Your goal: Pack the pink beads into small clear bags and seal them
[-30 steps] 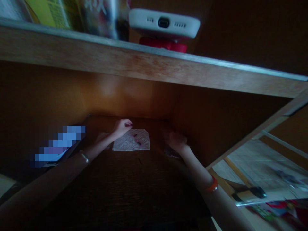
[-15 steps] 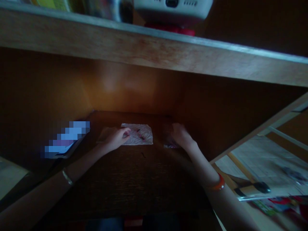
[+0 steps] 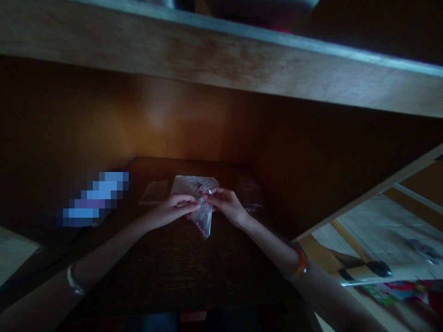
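Observation:
A small clear plastic bag (image 3: 205, 222) hangs between my hands, with pinkish bits like beads along its lower edge. My left hand (image 3: 173, 211) pinches its top edge from the left. My right hand (image 3: 226, 205) grips the same edge from the right, fingertips close to the left ones. Just behind them, a crinkled whitish plastic sheet or packet (image 3: 183, 185) lies on the dark wooden desk (image 3: 166, 258), some small dark reddish bits on it. Left of that is a flat clear packet (image 3: 154, 191). Another dim plastic packet (image 3: 249, 190) rests beyond my right hand.
A lit phone-like screen (image 3: 95, 200), blurred out, leans at the left. Overhead, a thick wooden shelf edge (image 3: 221, 69) crosses the view with objects on it. Wooden side panels enclose the desk, the right panel (image 3: 328, 161) slanting toward me.
My right hand has come left from the packet at the right and now holds a clear bag in the middle. My left hand has closed on that bag too.

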Demonstrator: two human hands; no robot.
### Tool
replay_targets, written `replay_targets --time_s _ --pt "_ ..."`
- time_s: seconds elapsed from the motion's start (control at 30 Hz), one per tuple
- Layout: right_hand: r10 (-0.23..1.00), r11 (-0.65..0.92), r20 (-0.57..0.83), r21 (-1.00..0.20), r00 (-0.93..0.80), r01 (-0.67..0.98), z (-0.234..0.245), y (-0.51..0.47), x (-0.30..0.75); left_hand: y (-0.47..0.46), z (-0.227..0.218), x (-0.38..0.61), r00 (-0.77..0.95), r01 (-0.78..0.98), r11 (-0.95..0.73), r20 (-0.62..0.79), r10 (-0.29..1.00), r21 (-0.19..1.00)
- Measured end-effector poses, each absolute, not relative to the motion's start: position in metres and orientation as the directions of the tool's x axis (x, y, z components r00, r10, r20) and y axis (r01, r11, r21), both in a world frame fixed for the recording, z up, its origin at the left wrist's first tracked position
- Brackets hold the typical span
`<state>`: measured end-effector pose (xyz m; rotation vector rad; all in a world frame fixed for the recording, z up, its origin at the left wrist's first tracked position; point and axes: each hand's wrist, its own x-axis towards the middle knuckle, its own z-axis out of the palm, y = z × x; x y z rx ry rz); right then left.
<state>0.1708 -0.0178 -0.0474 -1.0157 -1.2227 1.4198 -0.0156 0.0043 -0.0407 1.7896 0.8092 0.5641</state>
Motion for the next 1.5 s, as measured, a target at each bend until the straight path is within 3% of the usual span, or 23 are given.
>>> replay_targets --time_s 0.13,0.23,0.33,0.53,0.67,0.8,0.9,1.0,1.1,1.2,1.5 --pt "0.979 -0.07 -0.042 -0.988 -0.198 -0.137 -0.06 -0.02 0.165 0.004 -0.04 -0.021 0.673 0.247 -0.048 -0.136 0.727 0.968" --pt "0.964 -0.011 0.002 -0.999 -0.266 -0.048 -0.065 -0.023 0.162 0.0 -0.039 -0.023 0.756 0.194 0.148 -0.244 0.607 0.97" --pt "0.95 0.081 0.072 -0.997 -0.305 0.018 -0.065 -0.025 0.162 -0.004 -0.041 -0.022 0.82 0.128 0.272 -0.256 0.512 0.954" --pt "0.921 0.053 0.059 -0.998 -0.385 -0.025 -0.055 -0.03 0.168 -0.006 -0.044 -0.022 0.815 0.031 0.409 -0.26 0.518 0.912" --pt "0.925 0.118 0.116 -0.993 -0.362 -0.016 -0.057 -0.03 0.165 -0.005 -0.042 -0.024 0.802 -0.046 0.413 -0.213 0.559 0.91" --pt "0.94 0.337 0.332 -0.94 -0.082 0.052 -0.062 -0.03 0.16 -0.004 -0.042 -0.025 0.794 -0.11 0.398 -0.16 0.586 0.911" --pt "0.912 0.407 0.41 -0.91 0.026 0.084 -0.056 -0.036 0.159 -0.004 -0.041 -0.025 0.782 -0.161 0.401 -0.131 0.609 0.902" --pt "0.935 0.35 0.343 -0.934 -0.094 0.067 -0.049 -0.044 0.158 -0.008 -0.038 -0.023 0.759 -0.175 0.358 -0.106 0.642 0.917" --pt "0.914 0.239 0.21 -0.97 -0.347 0.042 -0.049 -0.05 0.155 -0.015 -0.037 -0.019 0.759 -0.031 0.202 -0.108 0.642 0.979" --pt "0.883 0.137 0.133 -0.99 -0.449 -0.023 -0.055 -0.051 0.152 -0.021 -0.041 -0.015 0.763 0.091 0.091 -0.128 0.633 0.992" --pt "0.846 -0.013 0.089 -0.982 -0.526 -0.188 -0.051 -0.044 0.154 -0.021 -0.044 -0.009 0.67 -0.079 0.213 -0.106 0.735 0.974"
